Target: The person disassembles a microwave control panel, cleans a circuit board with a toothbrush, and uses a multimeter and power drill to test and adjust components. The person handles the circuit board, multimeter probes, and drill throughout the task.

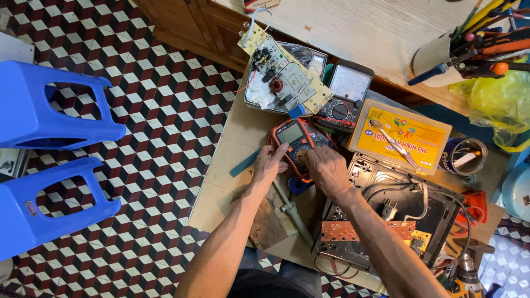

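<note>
Orange-cased digital multimeter (295,140) lies flat on the low bench (232,165), screen up, just in front of the person, a position that lets the head camera look straight down on its display. The left hand (270,163) rests against the meter's left edge with fingers loosely curled around the casing, apparently steadying it. The right hand (326,168) covers the lower right part of the meter, fingers bent down onto its face near the dial; whether it pinches anything cannot be told, since the fingertips are hidden.

Behind the meter stands a grey tray (287,83) holding a yellowish circuit board (284,77) laid slantwise across it, with white packing and small parts beneath. Beside it sits 1 analogue meter (346,94) with a pale dial. A yellow flat box (403,135) carries a thin tool on its lid. To the right, an opened black appliance casing (397,209) holds loose wires, a white plug and a brown board, exposed for access. A round tin (466,157) contains something pale, and a cup of tools (475,47) lies tipped on the wooden counter. 2 blue plastic stools (49,149) stand on the patterned floor at the left.
</note>
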